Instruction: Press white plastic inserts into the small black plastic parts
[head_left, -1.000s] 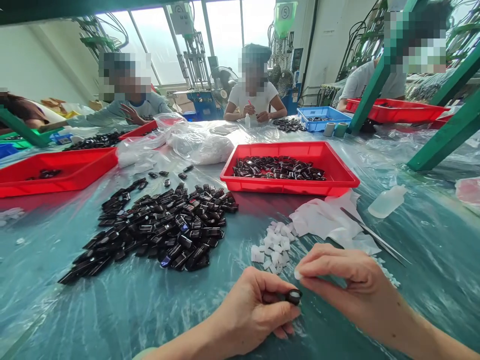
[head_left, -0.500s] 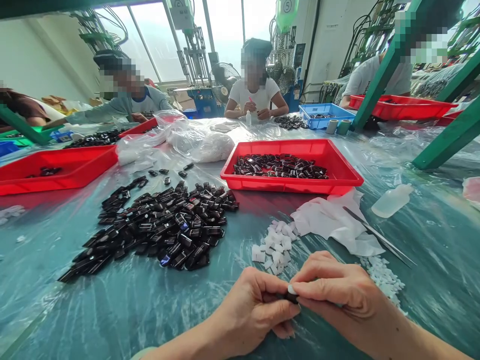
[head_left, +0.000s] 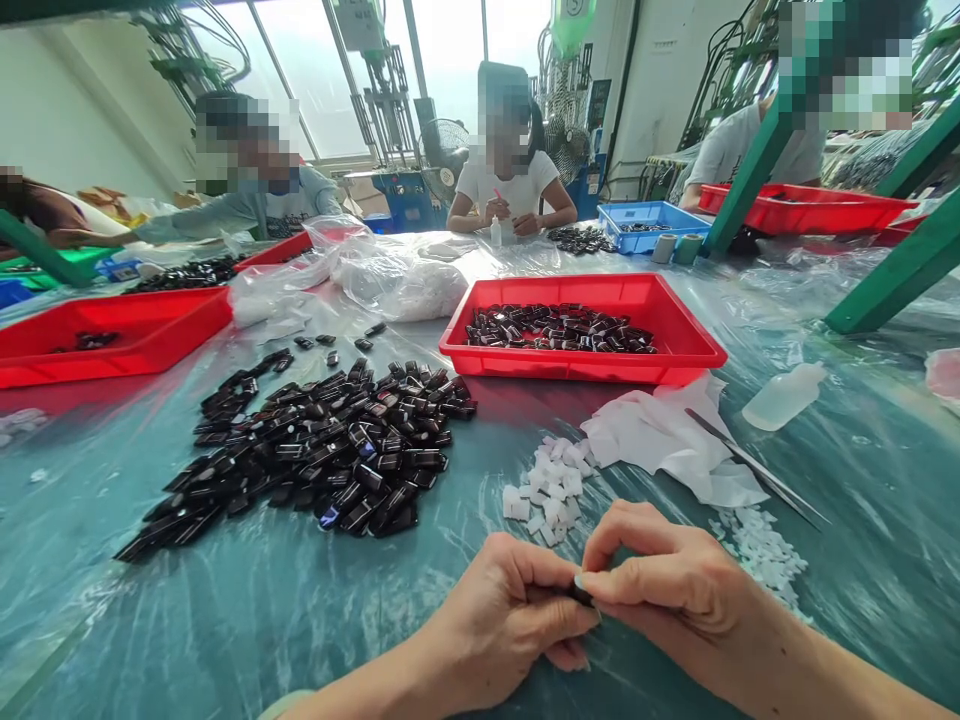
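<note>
Between my two hands is a small glossy black part (head_left: pixel 580 593), mostly hidden by the fingers. My left hand (head_left: pixel 514 610) pinches it with thumb and index finger. From the right, my right hand (head_left: pixel 675 585) closes its thumb and fingertips on the part's near end; whether a tiny white piece is also there, I cannot tell. Just beyond the hands lies a pile of white square pads (head_left: pixel 551 485). Smaller white bits (head_left: pixel 765 555) are heaped beside my right hand. To the left spreads a large pile of similar black parts (head_left: pixel 322 450).
A red tray (head_left: pixel 585 365) holding black parts stands ahead, with another red tray (head_left: pixel 150 350) at left. A white cloth (head_left: pixel 660 440), tweezers (head_left: pixel 757 467) and a squeeze bottle (head_left: pixel 784 397) lie at right. Green posts (head_left: pixel 900 265) rise there. Co-workers sit across the plastic-covered table.
My right thumb and fingers have shifted slightly on the black part, and the white spot at the thumb tip shows less. My left hand keeps its grip. The camera view has shifted slightly.
</note>
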